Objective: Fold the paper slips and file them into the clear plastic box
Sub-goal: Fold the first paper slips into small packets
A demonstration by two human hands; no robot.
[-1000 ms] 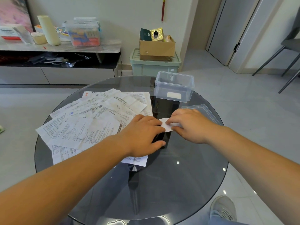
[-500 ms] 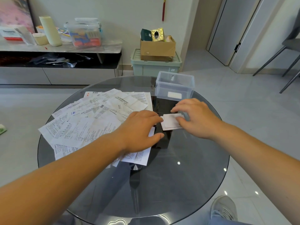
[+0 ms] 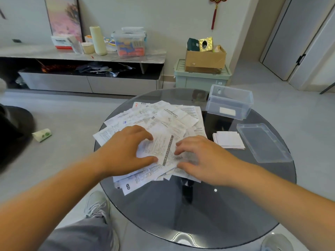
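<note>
A heap of printed paper slips (image 3: 172,115) covers the left half of the round glass table (image 3: 208,214). My left hand (image 3: 126,151) rests on the heap, fingers and thumb spread on the left edge of the top slip (image 3: 163,147). My right hand (image 3: 204,160) touches the same slip's right side with loosely curved fingers. A folded white slip (image 3: 228,140) lies alone on the glass to the right of both hands. The clear plastic box (image 3: 230,102) stands open at the table's far right, with a pale folded slip inside it.
The box's clear lid (image 3: 262,142) lies flat at the table's right edge. My shoe (image 3: 97,205) and grey trouser leg show below the left rim. A green crate with a cardboard box (image 3: 204,58) stands behind the table, and a low cabinet (image 3: 81,57) runs along the wall.
My right hand has let go of the folded slip, which now lies on the glass to the right. Both hands have moved left onto the heap of slips. The view has shifted left.
</note>
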